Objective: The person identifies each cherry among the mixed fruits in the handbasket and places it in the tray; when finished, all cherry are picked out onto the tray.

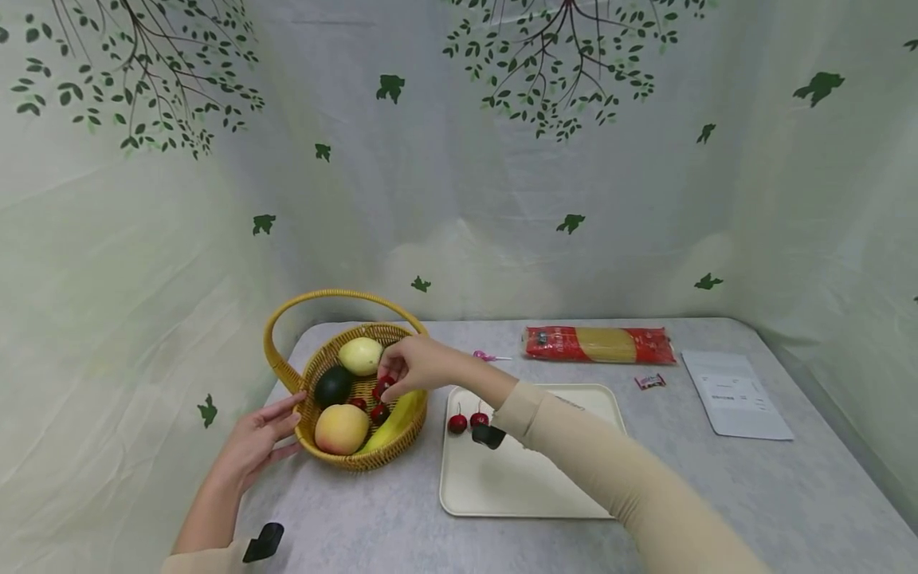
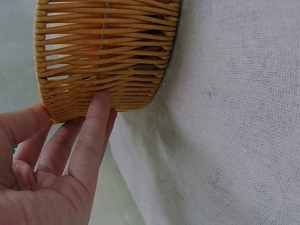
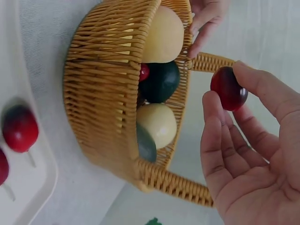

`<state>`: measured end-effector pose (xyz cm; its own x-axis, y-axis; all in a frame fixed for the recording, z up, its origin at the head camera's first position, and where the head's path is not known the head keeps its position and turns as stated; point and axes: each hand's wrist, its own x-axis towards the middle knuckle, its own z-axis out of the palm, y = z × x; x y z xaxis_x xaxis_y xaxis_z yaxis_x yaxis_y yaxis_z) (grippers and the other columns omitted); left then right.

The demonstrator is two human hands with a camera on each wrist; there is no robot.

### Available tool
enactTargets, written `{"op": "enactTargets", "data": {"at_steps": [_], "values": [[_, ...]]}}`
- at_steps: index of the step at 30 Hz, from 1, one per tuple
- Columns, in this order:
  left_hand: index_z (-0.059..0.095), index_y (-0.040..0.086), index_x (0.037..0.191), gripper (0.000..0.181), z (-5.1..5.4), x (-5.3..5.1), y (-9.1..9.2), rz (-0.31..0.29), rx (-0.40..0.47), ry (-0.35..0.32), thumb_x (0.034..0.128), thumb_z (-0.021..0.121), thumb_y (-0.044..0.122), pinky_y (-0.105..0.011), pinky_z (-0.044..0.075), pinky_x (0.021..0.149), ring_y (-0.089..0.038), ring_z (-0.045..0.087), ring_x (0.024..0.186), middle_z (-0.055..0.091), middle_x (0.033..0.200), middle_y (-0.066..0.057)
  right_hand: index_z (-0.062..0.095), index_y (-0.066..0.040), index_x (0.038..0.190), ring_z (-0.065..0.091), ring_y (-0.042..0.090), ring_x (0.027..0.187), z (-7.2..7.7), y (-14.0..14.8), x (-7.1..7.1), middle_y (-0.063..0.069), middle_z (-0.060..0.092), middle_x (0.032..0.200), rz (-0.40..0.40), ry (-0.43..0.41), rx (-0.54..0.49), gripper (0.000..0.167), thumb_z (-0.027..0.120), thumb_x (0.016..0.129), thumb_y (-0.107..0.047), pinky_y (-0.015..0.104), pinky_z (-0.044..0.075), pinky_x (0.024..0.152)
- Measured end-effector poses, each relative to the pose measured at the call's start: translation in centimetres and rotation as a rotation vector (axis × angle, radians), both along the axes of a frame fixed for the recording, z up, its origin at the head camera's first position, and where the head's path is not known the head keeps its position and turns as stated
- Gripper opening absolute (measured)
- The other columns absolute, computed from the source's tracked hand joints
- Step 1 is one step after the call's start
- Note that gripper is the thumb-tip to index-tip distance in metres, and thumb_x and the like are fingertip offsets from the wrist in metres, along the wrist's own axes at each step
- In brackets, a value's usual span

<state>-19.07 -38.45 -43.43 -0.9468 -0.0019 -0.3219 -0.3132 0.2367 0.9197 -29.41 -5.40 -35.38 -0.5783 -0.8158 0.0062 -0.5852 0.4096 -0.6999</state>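
Note:
My right hand (image 1: 416, 363) pinches a dark red cherry (image 3: 228, 89) between thumb and fingertips, above the yellow wicker basket (image 1: 308, 434). At the basket's left side my left hand (image 1: 261, 438) holds the rim, thumb at the edge and fingers against the outer wall (image 2: 108, 61). Inside lie a peach (image 1: 341, 430), a banana (image 1: 393, 430), a dark green fruit (image 1: 333, 387), a pale yellow fruit (image 1: 361, 356) and more cherries (image 1: 379, 414). Two cherries with stems (image 1: 457, 423) sit at the left of a cream tray (image 1: 531, 486).
The basket's tall handle (image 1: 337, 293) arches over its far side. Behind the tray lie a red-and-yellow pack of noodles (image 1: 602, 344) and a small pink item (image 1: 488, 356). Farther right are a small wrapped sweet (image 1: 649, 382) and a white printed sheet (image 1: 735, 399). A patterned curtain encloses the table.

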Motion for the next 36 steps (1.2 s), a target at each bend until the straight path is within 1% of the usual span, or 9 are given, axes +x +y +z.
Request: {"op": "enactTargets", "data": {"at_steps": [3,7,12,19,23,25,28,31,36], "values": [[0.033,0.006,0.169,0.062,0.0,0.0,0.0,-0.002,-0.002,0.000,0.1136,0.056,0.023,-0.031,0.063,0.097,0.015,0.059,0.108,0.021,0.176,-0.024,0.074,-0.012,0.106,0.063,0.005,0.082,0.0,1.4,0.5,-0.003,0.072,0.091,0.006,0.000,-0.029,0.022,0.088,0.091,-0.021,0.016,0.054,0.076],[0.031,0.004,0.169,0.063,0.1,0.0,0.1,-0.004,-0.002,0.004,0.1138,0.055,0.023,-0.030,0.063,0.097,0.016,0.059,0.108,0.021,0.176,-0.025,0.074,-0.011,0.107,0.064,0.005,0.082,-0.4,3.1,0.9,-0.003,0.072,0.092,-0.007,0.028,-0.059,0.024,0.088,0.092,-0.022,0.018,0.056,0.078],[0.032,0.005,0.169,0.063,0.1,-0.1,0.0,-0.003,0.000,0.007,0.1135,0.056,0.023,-0.030,0.063,0.096,0.015,0.059,0.108,0.021,0.176,-0.026,0.073,-0.014,0.109,0.066,0.004,0.087,-0.9,5.3,1.4,-0.004,0.074,0.096,-0.027,0.029,-0.061,0.026,0.088,0.092,-0.026,0.019,0.057,0.082],[0.033,0.006,0.169,0.062,0.1,0.0,-0.1,0.003,0.001,0.001,0.1135,0.056,0.024,-0.029,0.063,0.096,0.014,0.058,0.109,0.021,0.176,-0.025,0.072,-0.019,0.107,0.064,0.005,0.087,-1.9,7.8,1.5,-0.010,0.072,0.092,-0.057,0.042,-0.055,0.024,0.087,0.093,-0.031,0.022,0.052,0.075],[0.033,0.008,0.169,0.062,-0.1,0.0,-0.1,0.006,-0.002,-0.005,0.1136,0.056,0.024,-0.028,0.063,0.096,0.014,0.057,0.109,0.020,0.177,-0.025,0.076,-0.016,0.117,0.064,0.006,0.089,-2.5,9.0,1.5,-0.008,0.073,0.095,-0.070,0.021,-0.060,0.028,0.085,0.094,-0.031,0.023,0.054,0.077],[0.033,0.009,0.169,0.063,-0.1,0.0,-0.1,0.011,-0.002,-0.008,0.1136,0.056,0.025,-0.027,0.062,0.096,0.014,0.058,0.109,0.022,0.177,-0.024,0.078,-0.014,0.122,0.065,0.005,0.090,-2.9,9.7,1.4,-0.006,0.074,0.100,-0.075,0.011,-0.062,0.032,0.083,0.095,-0.030,0.023,0.056,0.079],[0.032,0.009,0.170,0.063,-0.1,0.1,-0.1,0.002,-0.004,-0.005,0.1139,0.056,0.026,-0.027,0.062,0.096,0.014,0.059,0.110,0.021,0.177,-0.024,0.079,-0.014,0.126,0.065,0.004,0.092,-3.7,10.8,1.3,-0.004,0.074,0.105,-0.092,-0.002,-0.055,0.034,0.082,0.096,-0.030,0.024,0.057,0.081],[0.033,0.010,0.169,0.063,0.0,0.2,-0.1,0.003,0.000,0.001,0.1136,0.056,0.026,-0.027,0.062,0.096,0.013,0.059,0.111,0.022,0.176,-0.023,0.079,-0.016,0.124,0.066,0.004,0.091,-4.5,11.8,1.2,-0.004,0.074,0.105,-0.121,-0.010,-0.044,0.032,0.083,0.096,-0.030,0.024,0.057,0.081],[0.034,0.010,0.169,0.063,0.0,0.1,0.0,-0.002,0.001,0.005,0.1133,0.057,0.026,-0.027,0.062,0.096,0.013,0.059,0.112,0.024,0.176,-0.022,0.076,-0.015,0.116,0.067,0.007,0.092,-5.7,13.5,1.0,-0.005,0.075,0.101,-0.169,-0.033,-0.024,0.027,0.085,0.094,-0.027,0.024,0.057,0.081]]}}
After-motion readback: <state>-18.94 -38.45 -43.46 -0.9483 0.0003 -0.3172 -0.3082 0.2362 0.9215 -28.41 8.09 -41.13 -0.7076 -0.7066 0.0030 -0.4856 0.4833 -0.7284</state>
